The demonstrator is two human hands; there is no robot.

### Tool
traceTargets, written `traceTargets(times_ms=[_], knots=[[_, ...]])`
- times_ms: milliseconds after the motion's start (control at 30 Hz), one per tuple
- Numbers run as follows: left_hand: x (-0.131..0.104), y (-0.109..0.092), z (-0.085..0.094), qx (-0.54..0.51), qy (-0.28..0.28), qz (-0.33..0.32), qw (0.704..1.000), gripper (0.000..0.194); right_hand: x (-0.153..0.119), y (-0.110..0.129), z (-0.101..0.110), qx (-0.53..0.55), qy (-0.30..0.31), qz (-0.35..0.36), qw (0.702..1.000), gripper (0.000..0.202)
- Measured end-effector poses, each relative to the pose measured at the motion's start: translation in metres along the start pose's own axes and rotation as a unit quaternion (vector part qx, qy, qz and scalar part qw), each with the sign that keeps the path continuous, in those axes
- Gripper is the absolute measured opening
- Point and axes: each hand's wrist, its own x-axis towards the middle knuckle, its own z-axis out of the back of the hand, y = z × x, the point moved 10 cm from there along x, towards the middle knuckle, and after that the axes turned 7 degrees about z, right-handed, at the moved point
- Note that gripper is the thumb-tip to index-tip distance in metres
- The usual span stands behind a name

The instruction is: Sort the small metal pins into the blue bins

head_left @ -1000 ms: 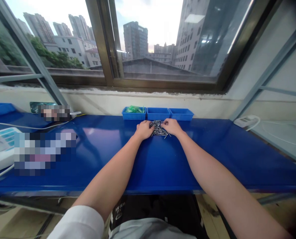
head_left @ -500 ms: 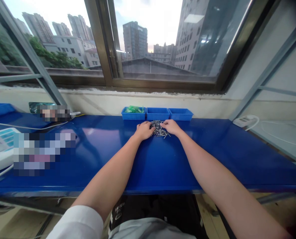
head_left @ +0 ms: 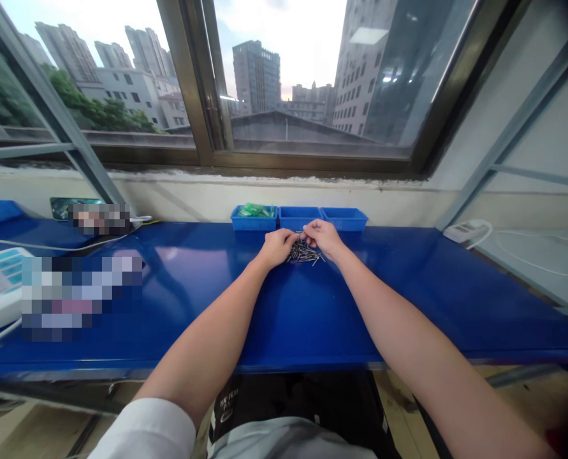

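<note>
Both hands have shifted since half a second ago. Then: left and right hands at either side of the pile, a visible gap between them, fingertips down at the pieces. Now: left hand (head_left: 278, 248) and right hand (head_left: 326, 238) are closer together, fingertips almost meeting above the far edge of the pile. Right hand shows the bigger change: further in to the left, fingertips up near the front wall of the middle blue bin (head_left: 291, 220) as seen from here. Left thumb and index are drawn together in a near pinch; right thumb and index likewise, other fingers curled. There's a thin glint between the two sets of fingertips, too small to tell whether either hand actually grips a piece. Pile of slim screw-like metal pieces (head_left: 305, 254) sits on the blue tabletop (head_left: 307, 312), in front of the bins, same spot as before, far part now more covered by the hands. Left blue bin (head_left: 254, 224) holds green items (head_left: 255, 210), no change; right blue bin (head_left: 345, 222) also unmoved. Whole view slides slightly left, so that's the camera, not the bench.
</note>
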Motion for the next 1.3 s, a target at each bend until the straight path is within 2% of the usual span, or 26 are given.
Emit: traceTargets(times_ms=[167,367,567,733,800,900,967,1033,1167,1300], knots=[[0.0,0.002,0.005,-0.032,-0.021,0.013,0.999,0.022,-0.004,-0.002,0.004,-0.038,0.011,-0.03,0.999,0.031],[-0.001,0.004,0.001,-0.032,0.002,0.043,0.999,0.042,-0.003,0.006,0.003,-0.027,-0.001,-0.007,1.0,0.033],[0.0,0.006,0.005,-0.035,-0.015,0.036,0.999,0.029,-0.004,0.005,0.002,-0.029,0.018,-0.001,0.999,0.035],[0.0,0.004,0.005,-0.039,-0.025,0.015,0.999,0.025,-0.003,0.003,0.004,-0.026,0.026,0.0,0.999,0.027],[0.0,0.006,0.006,-0.043,-0.028,0.019,0.998,0.026,0.0,0.003,0.011,-0.031,0.009,0.005,0.999,0.025],[0.0,0.012,0.008,-0.041,-0.042,0.05,0.997,0.03,0.004,0.009,0.032,-0.076,-0.057,0.043,0.995,0.022],[0.0,0.017,0.01,-0.022,-0.047,0.079,0.996,0.031,0.004,0.016,0.048,-0.141,-0.1,0.072,0.982,0.023],[-0.001,0.024,0.01,0.012,-0.049,0.111,0.993,0.032,0.004,0.019,0.059,-0.237,-0.117,0.08,0.961,0.029],[-0.001,0.039,0.009,0.089,-0.049,0.164,0.981,0.033,0.003,0.018,0.073,-0.393,-0.127,0.059,0.909,0.051],[-0.002,0.05,0.0,0.135,-0.016,0.194,0.972,0.039,0.004,0.013,0.078,-0.478,-0.125,0.03,0.869,0.063]])
